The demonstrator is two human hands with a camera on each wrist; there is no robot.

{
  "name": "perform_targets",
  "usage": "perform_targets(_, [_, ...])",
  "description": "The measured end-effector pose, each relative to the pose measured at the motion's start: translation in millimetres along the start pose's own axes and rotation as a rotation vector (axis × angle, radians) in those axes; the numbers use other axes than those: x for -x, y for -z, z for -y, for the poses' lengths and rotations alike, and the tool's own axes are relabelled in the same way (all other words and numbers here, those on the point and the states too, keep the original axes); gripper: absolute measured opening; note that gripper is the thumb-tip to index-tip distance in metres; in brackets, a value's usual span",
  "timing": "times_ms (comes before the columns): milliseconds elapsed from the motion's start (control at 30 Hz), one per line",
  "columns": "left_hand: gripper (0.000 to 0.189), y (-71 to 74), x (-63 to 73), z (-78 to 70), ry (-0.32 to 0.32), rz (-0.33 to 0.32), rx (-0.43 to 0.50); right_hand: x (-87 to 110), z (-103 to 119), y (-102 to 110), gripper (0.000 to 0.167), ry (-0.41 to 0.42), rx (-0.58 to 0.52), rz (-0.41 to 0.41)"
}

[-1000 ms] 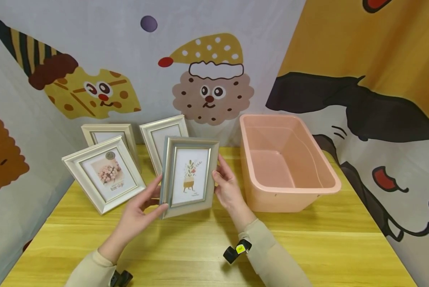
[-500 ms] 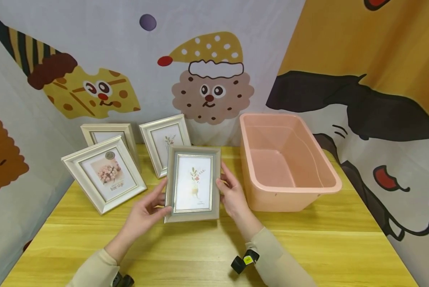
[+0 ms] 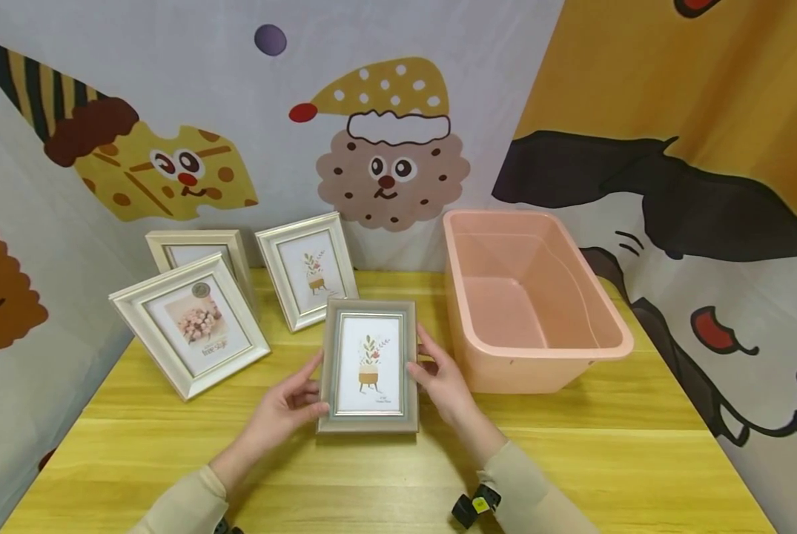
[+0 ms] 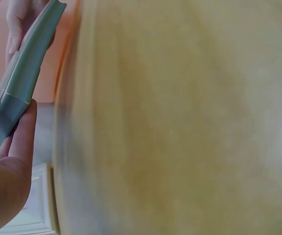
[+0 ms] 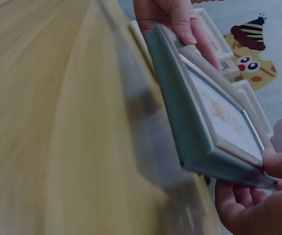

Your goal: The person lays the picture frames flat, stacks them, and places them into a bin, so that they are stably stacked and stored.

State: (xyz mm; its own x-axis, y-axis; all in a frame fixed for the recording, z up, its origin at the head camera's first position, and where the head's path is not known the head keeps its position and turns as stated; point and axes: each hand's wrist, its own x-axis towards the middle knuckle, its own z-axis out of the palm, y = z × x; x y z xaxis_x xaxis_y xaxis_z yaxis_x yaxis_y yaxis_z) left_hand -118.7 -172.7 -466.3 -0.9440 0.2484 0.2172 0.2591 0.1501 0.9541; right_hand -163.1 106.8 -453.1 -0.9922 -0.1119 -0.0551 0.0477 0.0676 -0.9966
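Note:
A grey-green picture frame [image 3: 370, 371] with a potted-plant print faces up at the middle of the table, held between both hands. My left hand [image 3: 285, 408] grips its left side, thumb on the front and fingers behind. On the opposite side my right hand [image 3: 448, 382] pinches the edge the same way. In the right wrist view the picture frame [image 5: 195, 107] is tilted above the table, its thick side showing. The left wrist view shows the picture frame [image 4: 26, 68] edge-on between thumb and fingers.
Behind it stands a cream picture frame [image 3: 285, 278] with a similar print. Farther left, a white picture frame [image 3: 164, 297] with a pink flower picture stands before another cream picture frame [image 3: 194, 236]. A pink plastic tub [image 3: 538, 354] stands at the right. A cartoon-printed curtain [image 3: 204, 44] hangs behind.
Both hands have brought the grey-green picture frame down and slightly right, toward me, turning it to face me more squarely. The cream picture frame behind is now less covered.

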Motion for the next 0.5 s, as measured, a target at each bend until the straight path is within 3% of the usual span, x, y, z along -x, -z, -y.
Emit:
perform_targets(133, [0.081, -2.7, 0.8, 5.2, 0.062, 0.014, 0.025, 3.9, -5, 5, 0.076, 0.035, 0.092, 0.018])
perform_targets(500, [0.080, -4.7, -0.3, 15.4, 0.103, 0.110, 0.055, 7.6, -16, 14, 0.079, 0.017, 0.280, 0.059])
